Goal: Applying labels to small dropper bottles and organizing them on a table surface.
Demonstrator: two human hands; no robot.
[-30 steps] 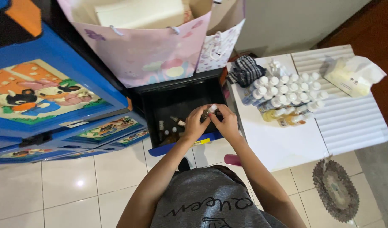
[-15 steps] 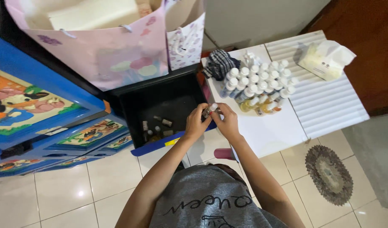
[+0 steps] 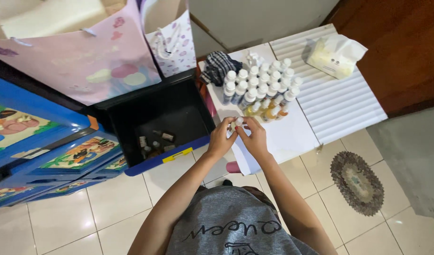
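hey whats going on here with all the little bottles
A person holds one small white-capped bottle between both hands, left hand and right hand, fingers at its cap, over the edge of a low white table. A cluster of similar bottles stands on that table, beside a dark checked cloth and a tissue pack. To the left, an open dark drawer holds a few more bottles.

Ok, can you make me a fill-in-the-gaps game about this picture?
1. Both hands, the left hand and the right hand, hold one small ____ bottle.
2. The cluster of white-capped bottles stands on a ____ table.
3. The open drawer is ____ inside.
4. The round rug lies on the ____.

Missing words: white-capped; white; black; floor
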